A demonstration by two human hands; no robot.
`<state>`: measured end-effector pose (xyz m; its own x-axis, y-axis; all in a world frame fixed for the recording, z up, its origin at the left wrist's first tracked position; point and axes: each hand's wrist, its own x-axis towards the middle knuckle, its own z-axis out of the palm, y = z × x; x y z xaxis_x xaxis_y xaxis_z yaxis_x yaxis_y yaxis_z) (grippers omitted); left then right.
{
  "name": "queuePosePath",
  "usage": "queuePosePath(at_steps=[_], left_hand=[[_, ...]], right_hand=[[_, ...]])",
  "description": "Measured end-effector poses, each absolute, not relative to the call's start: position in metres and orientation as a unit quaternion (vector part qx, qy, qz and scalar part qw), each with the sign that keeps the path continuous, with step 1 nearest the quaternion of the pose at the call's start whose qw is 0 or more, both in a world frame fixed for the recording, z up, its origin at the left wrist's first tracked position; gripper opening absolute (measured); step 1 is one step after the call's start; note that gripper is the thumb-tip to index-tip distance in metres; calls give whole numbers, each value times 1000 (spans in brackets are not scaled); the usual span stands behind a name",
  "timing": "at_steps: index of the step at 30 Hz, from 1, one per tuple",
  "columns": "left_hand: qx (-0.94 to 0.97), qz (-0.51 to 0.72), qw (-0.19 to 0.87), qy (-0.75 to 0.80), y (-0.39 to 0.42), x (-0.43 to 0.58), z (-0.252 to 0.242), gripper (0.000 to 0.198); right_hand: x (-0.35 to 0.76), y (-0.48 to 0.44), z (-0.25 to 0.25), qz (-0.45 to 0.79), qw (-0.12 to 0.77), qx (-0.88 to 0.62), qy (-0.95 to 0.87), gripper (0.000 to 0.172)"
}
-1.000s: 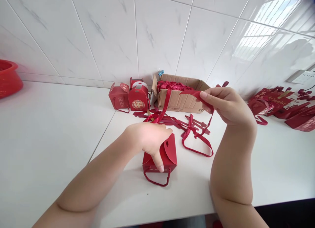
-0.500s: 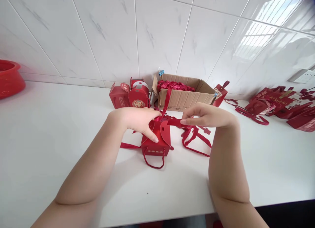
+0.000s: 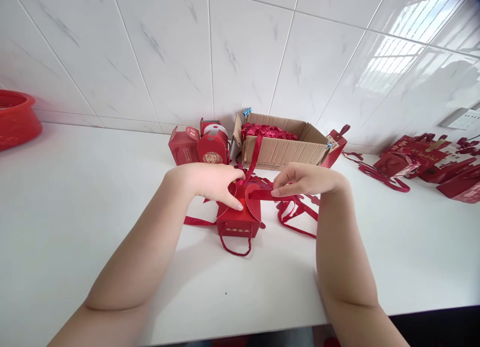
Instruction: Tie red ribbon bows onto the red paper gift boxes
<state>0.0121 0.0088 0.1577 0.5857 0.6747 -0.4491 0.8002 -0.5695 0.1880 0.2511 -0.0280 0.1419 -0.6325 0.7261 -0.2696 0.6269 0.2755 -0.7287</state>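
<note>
A small red gift box (image 3: pixel 237 222) with a twisted cord handle stands on the white table. My left hand (image 3: pixel 213 179) grips its top from the left, thumb on the near flap and fingers partly hidden behind. Between thumb and fingertips, my right hand (image 3: pixel 302 178) pinches a flat red ribbon (image 3: pixel 261 194). The ribbon's end lies against the rounded right flap of the box, by its hole; whether it passes through I cannot tell. Another stretch of red ribbon (image 3: pixel 200 221) comes out on the box's left side.
Behind the box sits a cardboard carton (image 3: pixel 285 152) full of red ribbons, clipped at its corners. Red boxes (image 3: pixel 183 147) stand left of it. Loose ribbon (image 3: pixel 298 229) lies to the right. Several finished-looking red boxes (image 3: pixel 420 157) are at far right, a red basin (image 3: pixel 18 122) far left.
My right hand has moved slightly left and down, bringing the ribbon's end onto the box's right flap. My left hand keeps its hold on the box.
</note>
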Motion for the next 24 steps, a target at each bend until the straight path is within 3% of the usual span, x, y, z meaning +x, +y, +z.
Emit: queuePosePath(at_steps=[8,14,24], left_hand=[[853,-166,216,446,5,13,162,67],[874,-167,184,418,5,16,161,44],[886,-178,179,390,7,20,160,39]], right_hand=[[246,-25,140,436,41,-436,-786,41],[250,-24,140,450,62,-417,-787,41],[247,-21,137,453,66,-425,-781,37]])
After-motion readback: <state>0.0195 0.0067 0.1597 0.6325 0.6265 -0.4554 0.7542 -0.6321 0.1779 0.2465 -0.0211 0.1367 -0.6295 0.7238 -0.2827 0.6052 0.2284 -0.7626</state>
